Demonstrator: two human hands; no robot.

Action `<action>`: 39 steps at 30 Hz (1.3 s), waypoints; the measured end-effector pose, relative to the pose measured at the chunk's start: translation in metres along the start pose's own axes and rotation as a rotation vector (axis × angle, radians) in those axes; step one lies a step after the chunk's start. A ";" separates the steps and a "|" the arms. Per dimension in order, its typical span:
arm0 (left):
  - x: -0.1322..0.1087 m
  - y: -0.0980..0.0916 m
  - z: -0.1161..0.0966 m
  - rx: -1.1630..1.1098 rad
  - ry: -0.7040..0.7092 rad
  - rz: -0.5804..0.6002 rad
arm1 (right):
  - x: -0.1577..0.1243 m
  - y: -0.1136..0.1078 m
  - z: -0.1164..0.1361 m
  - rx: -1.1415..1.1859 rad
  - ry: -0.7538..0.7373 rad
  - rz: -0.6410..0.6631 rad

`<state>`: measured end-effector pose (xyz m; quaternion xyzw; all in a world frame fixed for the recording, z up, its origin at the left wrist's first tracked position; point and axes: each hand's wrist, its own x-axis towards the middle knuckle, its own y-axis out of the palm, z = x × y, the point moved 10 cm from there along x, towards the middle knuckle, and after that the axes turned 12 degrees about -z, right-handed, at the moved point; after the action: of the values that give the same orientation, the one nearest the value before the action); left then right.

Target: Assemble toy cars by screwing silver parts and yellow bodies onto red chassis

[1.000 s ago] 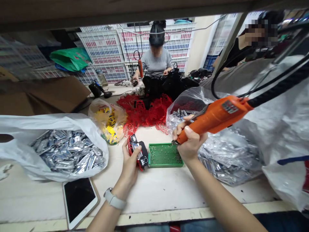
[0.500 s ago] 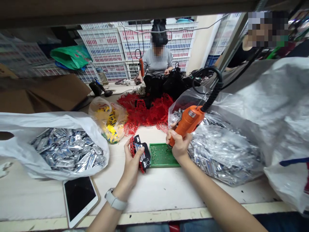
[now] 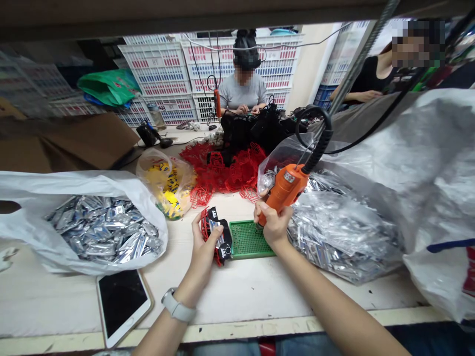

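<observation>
- Red-and-black toy car (image 3: pixel 216 236) stands on edge on the white table (image 3: pixel 237 291), just left of the green screw tray (image 3: pixel 249 240) and touching it or nearly so.
- My left hand (image 3: pixel 203 252) is clasped on the car, thumb on its near face and fingers curled behind it, propping it with its underside towards the tray.
- My right hand (image 3: pixel 272 227) is wrapped tightly round the lower barrel of the orange electric screwdriver (image 3: pixel 285 189), whose black coiled cable (image 3: pixel 319 136) loops up and away.
- I hold the driver tilted, with its tip down at the tray's right part; the bit itself is hidden behind my fingers, so I cannot tell whether a screw sits on it.
- I judge the step in hand to be picking up a screw from the tray with the bit.
- As I read it, the next move calls for swinging the tip left to a screw hole in the car, squaring the driver to that face, and bracing the car firmly against the push.
- Bags of silver foil packets (image 3: pixel 100 232) lie to both sides; a tablet (image 3: pixel 122 304) rests near my left wrist.
</observation>
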<state>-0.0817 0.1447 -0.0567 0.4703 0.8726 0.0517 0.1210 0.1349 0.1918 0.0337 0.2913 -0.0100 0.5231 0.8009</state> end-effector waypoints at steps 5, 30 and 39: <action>0.001 0.001 0.000 0.010 0.019 0.004 | 0.000 -0.001 0.001 -0.011 -0.007 -0.007; -0.002 -0.001 -0.001 -0.153 -0.111 -0.029 | -0.035 0.074 0.045 0.315 -0.091 -0.119; -0.004 0.001 -0.003 -0.151 -0.079 -0.015 | -0.039 0.072 0.037 0.345 -0.100 -0.124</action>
<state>-0.0798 0.1423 -0.0530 0.4548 0.8644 0.0980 0.1910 0.0669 0.1621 0.0852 0.4500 0.0578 0.4516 0.7683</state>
